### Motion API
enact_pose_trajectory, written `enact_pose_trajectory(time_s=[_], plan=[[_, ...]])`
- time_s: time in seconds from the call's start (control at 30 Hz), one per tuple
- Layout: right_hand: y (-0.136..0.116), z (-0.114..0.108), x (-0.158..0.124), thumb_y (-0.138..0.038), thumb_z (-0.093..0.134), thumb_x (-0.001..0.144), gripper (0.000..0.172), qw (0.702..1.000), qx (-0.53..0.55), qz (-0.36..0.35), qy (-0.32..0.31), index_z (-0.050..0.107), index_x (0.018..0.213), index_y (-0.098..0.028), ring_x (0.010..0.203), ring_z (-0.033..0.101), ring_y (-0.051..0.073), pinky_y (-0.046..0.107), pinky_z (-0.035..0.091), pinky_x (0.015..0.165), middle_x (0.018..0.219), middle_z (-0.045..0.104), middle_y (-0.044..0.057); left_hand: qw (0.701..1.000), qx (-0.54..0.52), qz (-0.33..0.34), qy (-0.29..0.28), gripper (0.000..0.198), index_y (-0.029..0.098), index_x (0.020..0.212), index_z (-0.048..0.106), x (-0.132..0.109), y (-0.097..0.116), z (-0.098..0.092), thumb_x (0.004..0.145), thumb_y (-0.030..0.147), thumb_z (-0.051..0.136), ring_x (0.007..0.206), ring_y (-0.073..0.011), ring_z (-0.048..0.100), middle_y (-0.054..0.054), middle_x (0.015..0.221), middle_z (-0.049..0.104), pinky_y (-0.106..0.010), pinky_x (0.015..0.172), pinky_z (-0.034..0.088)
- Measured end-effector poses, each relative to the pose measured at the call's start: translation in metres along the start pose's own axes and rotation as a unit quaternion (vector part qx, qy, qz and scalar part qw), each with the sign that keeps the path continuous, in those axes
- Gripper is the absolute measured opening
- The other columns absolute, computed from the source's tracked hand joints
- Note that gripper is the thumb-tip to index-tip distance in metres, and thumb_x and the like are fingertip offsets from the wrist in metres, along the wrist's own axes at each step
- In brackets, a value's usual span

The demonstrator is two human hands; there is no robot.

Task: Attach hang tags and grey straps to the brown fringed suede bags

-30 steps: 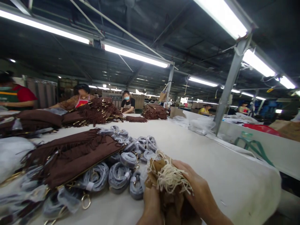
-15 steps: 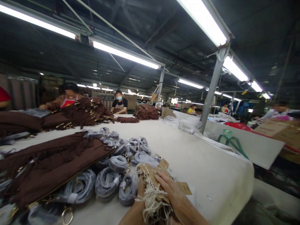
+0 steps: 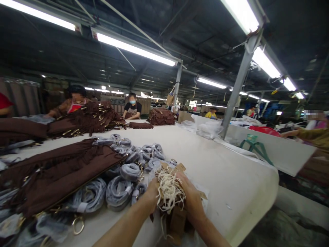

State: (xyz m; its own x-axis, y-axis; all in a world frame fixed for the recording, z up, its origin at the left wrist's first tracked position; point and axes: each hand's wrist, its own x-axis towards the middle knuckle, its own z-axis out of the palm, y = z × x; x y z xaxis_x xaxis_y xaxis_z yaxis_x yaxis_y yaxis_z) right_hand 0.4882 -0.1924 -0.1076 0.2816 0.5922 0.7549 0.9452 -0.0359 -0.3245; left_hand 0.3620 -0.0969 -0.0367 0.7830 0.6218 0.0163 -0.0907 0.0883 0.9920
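Note:
A bunch of brown cardboard hang tags (image 3: 178, 218) with tangled cream strings (image 3: 169, 192) is gripped between my two hands above the table's near edge. My left hand (image 3: 153, 192) closes on the bunch from the left, its fingertips hidden behind the strings. On the opposite side, my right hand (image 3: 189, 193) presses against the tags with its fingers curled out of sight. More tags (image 3: 180, 167) stick out just beyond the hands. Coiled straps (image 3: 119, 192) in clear wrapping lie left of my left hand, beside brown fringed bags (image 3: 69, 171).
The pale table (image 3: 218, 178) stretches away and curves down at its right edge. Piles of brown fringed pieces (image 3: 161, 116) stand at the far side, where a masked co-worker (image 3: 132, 108) sits. A metal post (image 3: 238, 85) rises beside crumpled white plastic (image 3: 209, 129).
Both hands have drawn around the bunch of tags, and the strings now face upward between them. My left forearm shows more. The view has shifted slightly.

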Motion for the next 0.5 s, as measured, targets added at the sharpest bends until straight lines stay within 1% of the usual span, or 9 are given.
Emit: enact_pose_trajectory(time_s=[0.1,0.17,0.23,0.3,0.33,0.37,0.4,0.47,0.5], plan=[[0.004,-0.001,0.003,-0.018,0.052,0.080,0.050,1.000,0.012,0.012,-0.008,0.055,0.130,-0.023,0.121,0.056,0.028,0.045,0.048,0.102,0.131,0.059,0.011,0.999,0.005,-0.024,-0.033,0.028,0.020,0.092,0.070,0.003,0.005,-0.014,0.070,0.036,0.078,0.080,-0.0238,0.067,-0.005,0.084,0.072,-0.032,0.066,0.052],[0.005,-0.003,0.005,-0.018,0.052,0.079,0.051,1.000,0.020,0.012,-0.010,0.055,0.130,-0.023,0.120,0.056,0.028,0.045,0.048,0.102,0.131,0.059,0.011,0.996,0.023,-0.055,-0.067,0.032,0.019,0.086,0.070,0.005,0.009,-0.025,0.060,0.033,0.081,0.070,-0.0231,0.066,-0.003,0.070,0.070,-0.030,0.061,0.050],[0.005,-0.004,0.006,-0.018,0.052,0.079,0.051,0.999,0.024,0.019,-0.011,0.055,0.130,-0.022,0.120,0.056,0.028,0.045,0.048,0.102,0.131,0.059,0.011,0.992,0.057,-0.079,-0.081,0.027,0.018,0.081,0.068,0.007,0.014,-0.035,0.059,0.031,0.077,0.065,-0.0212,0.065,-0.001,0.064,0.068,-0.029,0.060,0.049],[0.006,-0.005,0.009,-0.018,0.053,0.078,0.051,0.999,0.026,0.029,-0.013,0.055,0.130,-0.022,0.120,0.056,0.028,0.045,0.048,0.102,0.130,0.060,0.011,0.988,0.118,-0.085,-0.056,0.018,0.018,0.077,0.063,0.009,0.019,-0.044,0.063,0.030,0.066,0.062,-0.0204,0.064,-0.001,0.063,0.065,-0.029,0.058,0.048],[0.006,-0.006,0.010,-0.018,0.054,0.078,0.051,0.999,0.028,0.033,-0.015,0.055,0.129,-0.021,0.120,0.056,0.028,0.045,0.047,0.102,0.130,0.060,0.011,0.983,0.164,-0.075,-0.038,0.015,0.019,0.076,0.061,0.009,0.022,-0.048,0.066,0.029,0.061,0.061,-0.0204,0.063,-0.001,0.062,0.063,-0.029,0.057,0.047],[0.006,-0.007,0.012,-0.019,0.055,0.079,0.051,0.999,0.031,0.037,-0.017,0.055,0.129,-0.021,0.120,0.056,0.029,0.045,0.047,0.102,0.130,0.060,0.012,0.972,0.226,-0.052,-0.022,0.014,0.019,0.077,0.060,0.008,0.024,-0.051,0.067,0.028,0.057,0.060,-0.0205,0.062,0.000,0.062,0.062,-0.029,0.056,0.047],[0.005,-0.007,0.015,-0.020,0.055,0.079,0.049,0.998,0.035,0.040,-0.019,0.055,0.129,-0.021,0.119,0.056,0.029,0.045,0.047,0.101,0.129,0.060,0.012,0.954,0.300,-0.016,-0.005,0.014,0.020,0.080,0.059,0.006,0.026,-0.054,0.069,0.027,0.055,0.061,-0.0210,0.061,0.000,0.063,0.061,-0.029,0.057,0.046],[0.004,-0.009,0.019,-0.020,0.054,0.081,0.048,0.998,0.043,0.044,-0.023,0.056,0.128,-0.020,0.120,0.055,0.028,0.045,0.047,0.102,0.129,0.060,0.011,0.892,0.448,0.059,0.014,0.020,0.020,0.089,0.059,0.000,0.026,-0.059,0.072,0.029,0.055,0.070,-0.0233,0.062,-0.003,0.071,0.063,-0.031,0.064,0.045],[0.003,-0.009,0.021,-0.020,0.053,0.081,0.047,0.998,0.047,0.045,-0.025,0.056,0.128,-0.021,0.121,0.054,0.027,0.045,0.046,0.103,0.130,0.060,0.011,0.859,0.505,0.083,0.014,0.023,0.020,0.093,0.058,-0.004,0.024,-0.060,0.073,0.031,0.055,0.077,-0.0247,0.062,-0.005,0.079,0.064,-0.033,0.069,0.045]])
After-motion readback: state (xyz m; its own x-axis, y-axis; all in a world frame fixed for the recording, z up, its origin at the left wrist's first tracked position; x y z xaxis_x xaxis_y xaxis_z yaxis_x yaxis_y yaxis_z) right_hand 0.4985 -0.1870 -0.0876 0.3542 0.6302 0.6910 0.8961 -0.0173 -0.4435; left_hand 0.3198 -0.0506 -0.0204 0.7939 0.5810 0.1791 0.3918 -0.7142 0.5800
